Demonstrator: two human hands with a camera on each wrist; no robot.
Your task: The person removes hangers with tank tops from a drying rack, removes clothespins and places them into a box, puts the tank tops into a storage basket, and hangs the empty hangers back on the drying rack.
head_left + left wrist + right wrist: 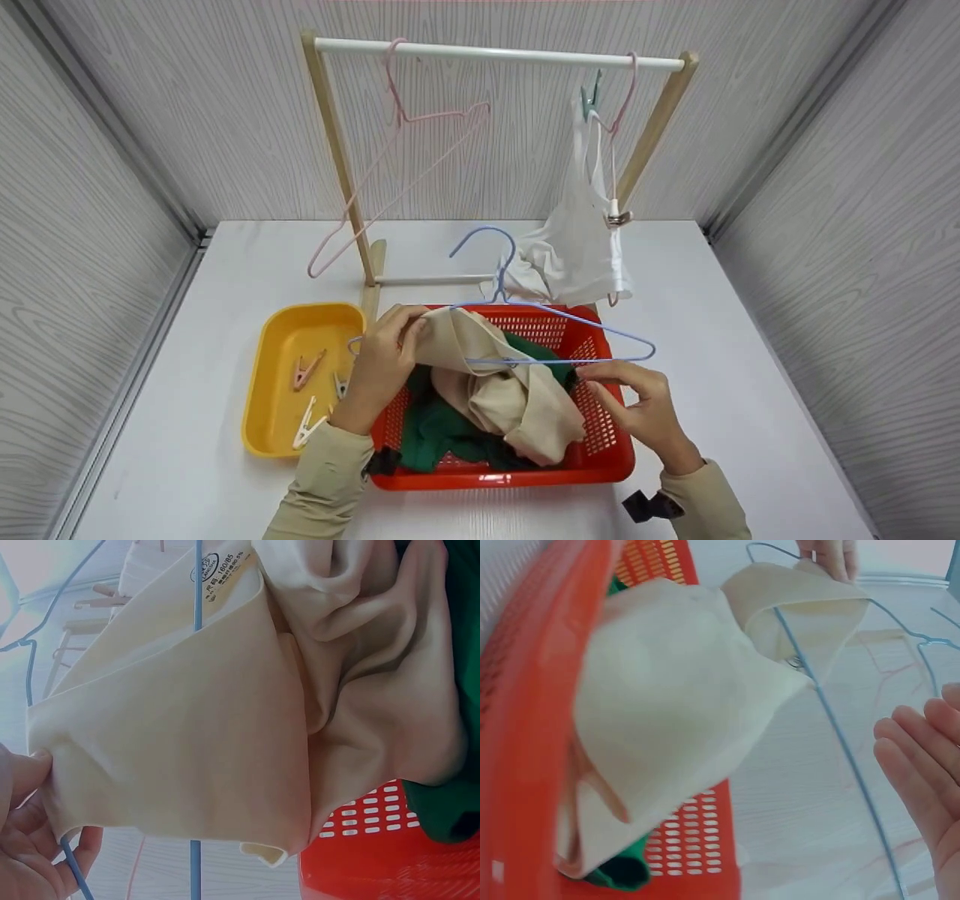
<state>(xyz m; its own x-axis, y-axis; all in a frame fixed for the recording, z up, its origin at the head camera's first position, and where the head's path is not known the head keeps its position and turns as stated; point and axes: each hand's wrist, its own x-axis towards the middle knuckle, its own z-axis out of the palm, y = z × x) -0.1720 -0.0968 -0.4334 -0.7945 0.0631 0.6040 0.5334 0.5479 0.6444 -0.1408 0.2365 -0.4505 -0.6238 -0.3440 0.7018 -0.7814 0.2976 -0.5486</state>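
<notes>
The left hand (382,356) pinches beige cloth (450,337) around the blue hanger (555,362), above the red basket (502,478). The right hand (646,412) hovers spread at the basket's right rim, well inside the edge of the tabletop (720,322).

Three hangers are counted: one blue hanger (502,289) at the centre of the head view, one pink hanger (431,116) at upper left and a second pink hanger (634,75) at upper right. One rack (495,52), one red basket (502,478) and one yellow tray (315,334) are seen. At least three clothespins (304,375) are held in the tray, at lower left; one teal clip (591,101) and one metal clip (619,219) are found at upper right. One beige garment (551,420) and one white garment (589,247) are shown; the green cloth (442,435) cannot be counted.
</notes>
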